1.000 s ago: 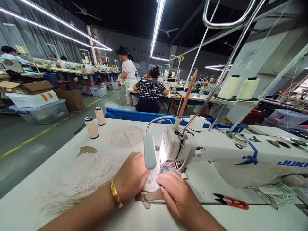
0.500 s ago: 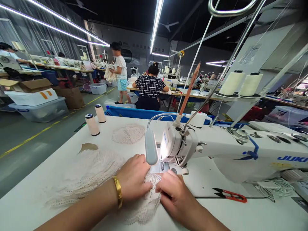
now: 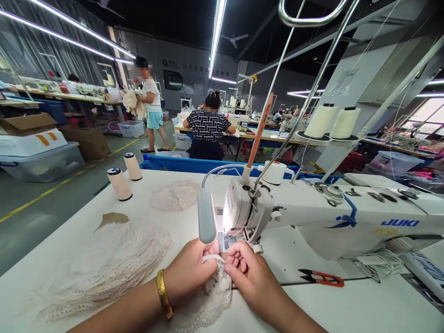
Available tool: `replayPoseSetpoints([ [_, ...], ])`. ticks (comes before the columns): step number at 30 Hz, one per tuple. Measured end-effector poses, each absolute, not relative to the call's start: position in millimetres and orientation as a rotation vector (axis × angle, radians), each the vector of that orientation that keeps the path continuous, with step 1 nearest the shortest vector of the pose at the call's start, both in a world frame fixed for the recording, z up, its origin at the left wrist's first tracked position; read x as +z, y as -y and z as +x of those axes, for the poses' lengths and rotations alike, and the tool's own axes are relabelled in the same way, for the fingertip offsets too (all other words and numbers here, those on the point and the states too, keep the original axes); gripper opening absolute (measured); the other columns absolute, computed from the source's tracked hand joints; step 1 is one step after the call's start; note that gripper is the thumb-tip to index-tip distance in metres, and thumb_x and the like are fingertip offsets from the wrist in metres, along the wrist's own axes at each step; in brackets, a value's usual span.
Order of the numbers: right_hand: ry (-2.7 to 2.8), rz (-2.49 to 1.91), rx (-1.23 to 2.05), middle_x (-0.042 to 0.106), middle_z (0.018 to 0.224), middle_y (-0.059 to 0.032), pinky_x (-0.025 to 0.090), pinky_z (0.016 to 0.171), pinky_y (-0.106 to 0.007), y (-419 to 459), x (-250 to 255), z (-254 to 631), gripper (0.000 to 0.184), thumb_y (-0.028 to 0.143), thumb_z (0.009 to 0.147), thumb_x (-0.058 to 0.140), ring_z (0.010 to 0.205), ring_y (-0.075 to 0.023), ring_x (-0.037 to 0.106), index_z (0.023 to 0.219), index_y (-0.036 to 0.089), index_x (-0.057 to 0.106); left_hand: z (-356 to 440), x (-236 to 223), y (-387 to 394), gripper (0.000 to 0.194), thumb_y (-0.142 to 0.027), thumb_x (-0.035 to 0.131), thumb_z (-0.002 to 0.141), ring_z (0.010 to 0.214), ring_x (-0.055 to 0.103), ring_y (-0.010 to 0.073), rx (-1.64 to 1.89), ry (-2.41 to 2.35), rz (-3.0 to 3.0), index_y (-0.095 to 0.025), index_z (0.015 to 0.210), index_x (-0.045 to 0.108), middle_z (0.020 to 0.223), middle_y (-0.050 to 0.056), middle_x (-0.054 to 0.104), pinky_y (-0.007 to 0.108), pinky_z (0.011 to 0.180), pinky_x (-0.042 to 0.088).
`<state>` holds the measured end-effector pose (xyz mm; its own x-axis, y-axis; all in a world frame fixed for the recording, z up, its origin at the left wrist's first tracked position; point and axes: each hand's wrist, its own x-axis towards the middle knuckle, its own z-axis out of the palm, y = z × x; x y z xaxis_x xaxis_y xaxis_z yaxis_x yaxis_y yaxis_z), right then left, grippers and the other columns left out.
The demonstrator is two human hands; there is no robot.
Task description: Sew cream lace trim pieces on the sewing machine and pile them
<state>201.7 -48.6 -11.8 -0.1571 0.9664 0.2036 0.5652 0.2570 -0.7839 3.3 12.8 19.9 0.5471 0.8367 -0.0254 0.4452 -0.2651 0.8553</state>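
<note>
Just in front of the needle area of a white sewing machine (image 3: 239,208), I hold a pale lace piece (image 3: 217,296). My left hand (image 3: 192,268), with a gold bracelet at the wrist, pinches its upper edge between thumb and fingers. On the other side, my right hand (image 3: 251,268) has thumb and forefinger closed on the same edge, the other fingers curled. The lace hangs down between both hands onto the white table. A grey lamp head (image 3: 207,217) partly covers the view above my left hand.
Left lies a pile of lace pieces (image 3: 114,263), with a smaller lace stack (image 3: 175,195) behind it. Two thread cones (image 3: 120,184) stand at the table's far left edge. Red thread snips (image 3: 322,277) lie right of my hands. Co-workers (image 3: 208,122) are beyond the table.
The lace has come away from under the needle area toward me, and my hands now pinch its upper edge. In the background, a standing person has moved left, carrying fabric.
</note>
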Motion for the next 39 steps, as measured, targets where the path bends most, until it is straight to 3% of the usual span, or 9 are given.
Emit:
replayPoseSetpoints([
  [4,1.749,-1.395,0.738,0.066,0.085,0.0001,0.05,0.068,-0.028,47.0,-9.0,201.4,0.004,0.024,0.098,0.055,0.075,-0.0184,0.063,0.098,0.025,0.059,5.0,21.9,-10.3,0.022,-0.037,0.061,0.076,0.072,0.052,0.0179,0.485,-1.093,1.817,-0.021,0.092,0.059,0.072,-0.005,0.053,0.027,0.067,0.04],
  [11,1.763,-1.423,0.677,0.064,0.086,-0.0014,0.051,0.071,-0.031,52.1,-12.1,200.4,0.015,0.03,0.095,0.057,0.078,-0.0207,0.063,0.108,0.024,0.063,6.6,15.9,-9.6,0.033,-0.049,0.056,0.088,0.068,0.048,0.0167,0.42,-1.058,1.849,-0.02,0.072,0.056,0.067,-0.005,0.05,0.028,0.064,0.035],
  [19,1.687,-1.452,0.813,0.066,0.084,-0.0001,0.049,0.07,-0.029,52.8,-6.1,199.1,0.015,0.034,0.098,0.055,0.076,-0.0188,0.063,0.105,0.024,0.062,6.2,10.2,-8.2,0.032,-0.049,0.059,0.089,0.076,0.057,0.0195,0.518,-1.099,1.826,-0.02,0.076,0.063,0.074,-0.002,0.062,0.027,0.069,0.041],
  [23,1.678,-1.436,0.792,0.066,0.084,-0.0011,0.049,0.069,-0.028,52.7,-4.8,199.6,0.014,0.036,0.098,0.054,0.076,-0.0186,0.062,0.097,0.024,0.061,5.4,6.8,-7.8,0.035,-0.051,0.06,0.091,0.075,0.057,0.0191,0.548,-1.089,1.826,-0.02,0.075,0.062,0.072,-0.002,0.061,0.027,0.069,0.042],
  [30,1.623,-1.424,0.834,0.065,0.083,-0.0001,0.05,0.066,-0.026,53.5,-4.0,197.8,0.012,0.035,0.094,0.057,0.071,-0.0168,0.062,0.098,0.024,0.06,5.0,7.0,-6.0,0.035,-0.052,0.059,0.091,0.074,0.057,0.0192,0.572,-1.095,1.81,-0.019,0.078,0.064,0.074,-0.002,0.064,0.028,0.07,0.042],
  [34,1.673,-1.406,0.697,0.062,0.078,0.0017,0.047,0.061,-0.025,52.4,-7.0,199.8,0.011,0.031,0.096,0.053,0.066,-0.0157,0.059,0.096,0.024,0.061,4.9,4.7,-6.2,0.034,-0.052,0.06,0.092,0.075,0.057,0.0199,0.591,-1.084,1.84,-0.02,0.081,0.063,0.074,-0.001,0.064,0.029,0.07,0.043],
  [39,1.773,-1.354,0.497,0.061,0.076,0.0023,0.045,0.062,-0.025,51.4,-9.1,201.1,0.015,0.024,0.097,0.051,0.064,-0.0144,0.056,0.086,0.024,0.061,7.2,2.8,-7.3,0.02,-0.039,0.06,0.089,0.087,0.063,0.0228,0.68,-1.019,1.916,-0.021,0.081,0.061,0.083,0.001,0.069,0.031,0.08,0.047],
])
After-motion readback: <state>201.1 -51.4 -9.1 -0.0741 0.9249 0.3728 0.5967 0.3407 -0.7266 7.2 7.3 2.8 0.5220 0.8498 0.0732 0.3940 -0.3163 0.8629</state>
